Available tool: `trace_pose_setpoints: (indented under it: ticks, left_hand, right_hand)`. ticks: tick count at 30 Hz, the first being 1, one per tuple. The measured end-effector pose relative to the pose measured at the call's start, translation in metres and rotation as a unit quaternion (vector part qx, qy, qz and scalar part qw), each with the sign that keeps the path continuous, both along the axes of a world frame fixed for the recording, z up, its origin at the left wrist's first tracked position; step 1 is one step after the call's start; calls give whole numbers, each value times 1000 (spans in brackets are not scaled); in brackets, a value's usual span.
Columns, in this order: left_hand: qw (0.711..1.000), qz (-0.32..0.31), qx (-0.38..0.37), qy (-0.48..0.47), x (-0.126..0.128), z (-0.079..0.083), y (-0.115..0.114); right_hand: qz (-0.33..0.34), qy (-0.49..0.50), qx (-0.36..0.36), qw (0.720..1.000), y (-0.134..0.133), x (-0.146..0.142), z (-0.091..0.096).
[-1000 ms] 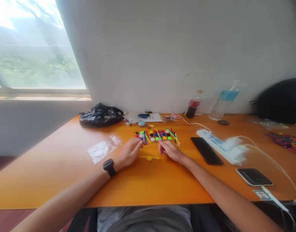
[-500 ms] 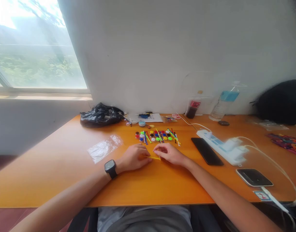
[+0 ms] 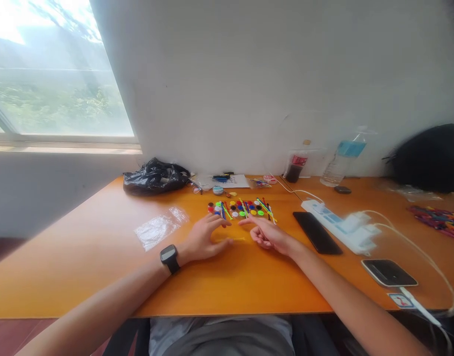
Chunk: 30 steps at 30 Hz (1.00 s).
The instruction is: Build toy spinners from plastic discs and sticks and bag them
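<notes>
At the centre of the frame, a thin, straight yellow plastic stick lies on the smooth orange-brown tabletop, partly covered by the left hand, whose thumb and fingers spread wide. The right hand extends its index finger, the others curled; whether they hold anything, I cannot tell. Just above sit glossy round discs and slender coloured rods. Crinkled clear plastic lies left of centre.

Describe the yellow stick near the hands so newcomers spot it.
On the orange table, find the cluster of coloured sticks and discs. Nearer the camera, between left hand and right hand, lies the yellow stick. Unlike the clustered ones, it lies alone.
</notes>
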<state>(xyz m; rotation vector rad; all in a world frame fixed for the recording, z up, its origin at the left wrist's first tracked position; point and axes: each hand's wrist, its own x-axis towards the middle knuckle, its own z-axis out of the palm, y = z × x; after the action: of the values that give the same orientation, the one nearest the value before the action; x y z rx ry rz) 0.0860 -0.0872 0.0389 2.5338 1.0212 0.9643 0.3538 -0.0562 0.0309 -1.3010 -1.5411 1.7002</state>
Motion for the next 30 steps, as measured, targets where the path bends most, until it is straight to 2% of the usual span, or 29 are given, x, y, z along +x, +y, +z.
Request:
trace_pose_setpoints:
  ticks: [2, 5, 8, 11, 18, 23, 26, 30]
  left_hand:
    - [999, 25, -3, -20, -1, 6, -2]
    - [996, 62, -12, -58, -3, 9, -2]
    - [992, 86, -15, -87, -5, 6, 3]
    - [991, 95, -14, -96, -7, -2, 11]
    - [989, 145, -3, -40, -21, -25, 32]
    - [992, 129, 14, 8, -24, -27, 36]
    - [992, 114, 29, 44, -21, -22, 32]
    - [990, 112, 32, 84, -17, -18, 27]
  right_hand:
    - [1, 1, -22, 1000, -1, 0, 1]
    - [-40, 17, 1, 999, 1, -1, -1]
    - [-68, 27, 26, 997, 2, -1, -4]
    - [-66, 25, 40, 997, 3, 0, -4]
    - [-69, -18, 97, 993, 3, -1, -6]
    - [-60, -41, 137, 988, 4, -2, -5]
    - [-52, -71, 200, 976, 6, -3, -7]
    - [-24, -146, 343, 928, 9, -6, -14]
